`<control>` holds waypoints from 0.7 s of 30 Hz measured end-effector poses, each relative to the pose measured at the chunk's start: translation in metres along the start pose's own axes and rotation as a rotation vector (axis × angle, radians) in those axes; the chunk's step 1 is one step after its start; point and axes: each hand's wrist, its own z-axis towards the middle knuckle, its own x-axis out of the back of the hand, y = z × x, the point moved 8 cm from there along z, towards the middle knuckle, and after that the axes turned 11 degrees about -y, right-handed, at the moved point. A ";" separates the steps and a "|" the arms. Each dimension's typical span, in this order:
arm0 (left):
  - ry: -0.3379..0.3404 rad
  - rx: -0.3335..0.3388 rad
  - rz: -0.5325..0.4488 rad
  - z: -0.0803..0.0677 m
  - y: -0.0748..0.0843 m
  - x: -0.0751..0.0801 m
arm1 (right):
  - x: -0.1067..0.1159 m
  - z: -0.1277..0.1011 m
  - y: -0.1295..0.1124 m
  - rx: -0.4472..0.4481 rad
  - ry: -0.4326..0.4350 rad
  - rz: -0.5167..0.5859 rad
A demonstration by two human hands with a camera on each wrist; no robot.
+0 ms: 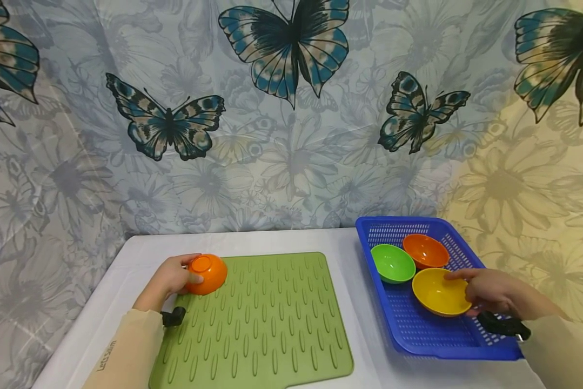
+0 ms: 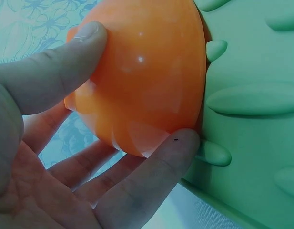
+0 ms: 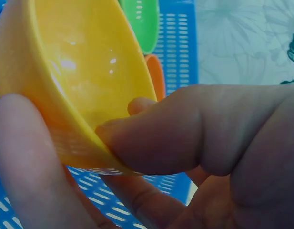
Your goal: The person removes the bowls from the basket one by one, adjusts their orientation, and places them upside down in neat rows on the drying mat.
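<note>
At the far left corner of the green ridged mat (image 1: 272, 313), my left hand (image 1: 173, 274) grips an upside-down orange bowl (image 1: 210, 274). The left wrist view shows the thumb on the base of this orange bowl (image 2: 142, 71) and fingers along its side, its rim down at the mat (image 2: 251, 62). Over on the right, my right hand (image 1: 495, 292) pinches the rim of a yellow bowl (image 1: 439, 294), thumb inside and fingers outside. That yellow bowl (image 3: 85, 62) is tilted, in the blue basket (image 1: 408, 346).
Behind the yellow bowl, a green bowl (image 1: 392, 265) and a second orange bowl (image 1: 426, 249) sit upright in the basket. A white cloth (image 1: 364, 324) covers the table. Butterfly-printed fabric (image 1: 291, 151) hangs right behind the table.
</note>
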 end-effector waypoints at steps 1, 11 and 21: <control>-0.001 -0.001 -0.002 0.000 0.000 0.000 | 0.000 -0.001 -0.001 0.006 -0.002 0.002; -0.001 -0.003 0.000 -0.001 0.000 0.000 | 0.002 -0.015 -0.004 0.105 -0.080 0.128; -0.002 0.005 -0.002 -0.001 0.001 0.000 | -0.019 -0.022 -0.022 0.244 -0.154 0.284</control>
